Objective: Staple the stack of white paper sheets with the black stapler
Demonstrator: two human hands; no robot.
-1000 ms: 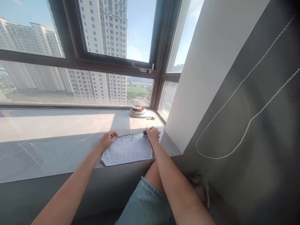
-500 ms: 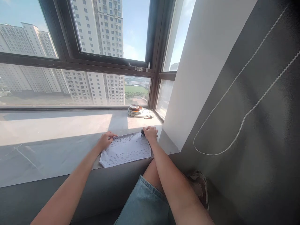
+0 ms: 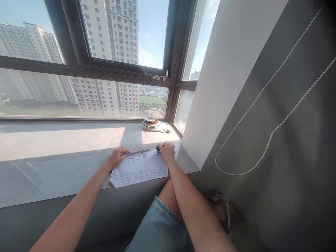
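Note:
A sheaf of white paper with printed lines and dark marks lies on the windowsill, close to its front edge. My left hand rests on its upper left corner, fingers stretched out and holding nothing. At the upper right corner, my right hand is closed around what looks like a small black stapler. Most of that tool is hidden under my fingers, and I cannot tell whether its jaws grip the paper.
A stack of round plates or lids stands near the window corner, beside a small chain. The windowsill stretches left. A beaded blind cord hangs by the right wall. My knee is below the ledge.
My right hand has shifted very slightly, still at the paper's upper right corner with the small black stapler. The left hand keeps its place; the view has moved a little.

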